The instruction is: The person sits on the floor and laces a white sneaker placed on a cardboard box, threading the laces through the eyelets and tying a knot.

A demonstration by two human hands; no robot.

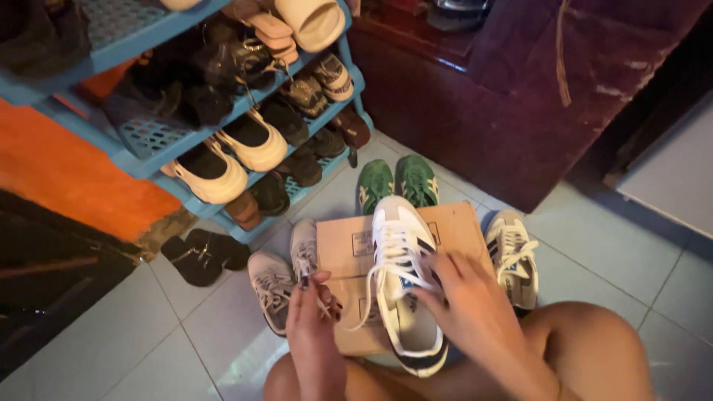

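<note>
Head cam: left hand (316, 312) pinches a white lace end – right hand (464, 301) grips the white leather sneaker (401, 278) on a brown cardboard box (345, 249).

so the low-top leather sneaker (405, 282) on the plain brown cardboard box (349, 256) is white with dark navy side stripes, white laces and a blue tongue patch. Its mate, the matching white striped sneaker (514, 256), sits on pale grey-white floor tiles (111, 349). Behind them a pair of green suede sneakers (395, 182) with cream stripes. The grey mesh trainers (286, 271) look washed out. The plastic shoe rack (141, 160) is sky blue, holding cream clogs (230, 160) with black insides. Orange wall (59, 167), dark maroon cabinet (475, 111).
</note>
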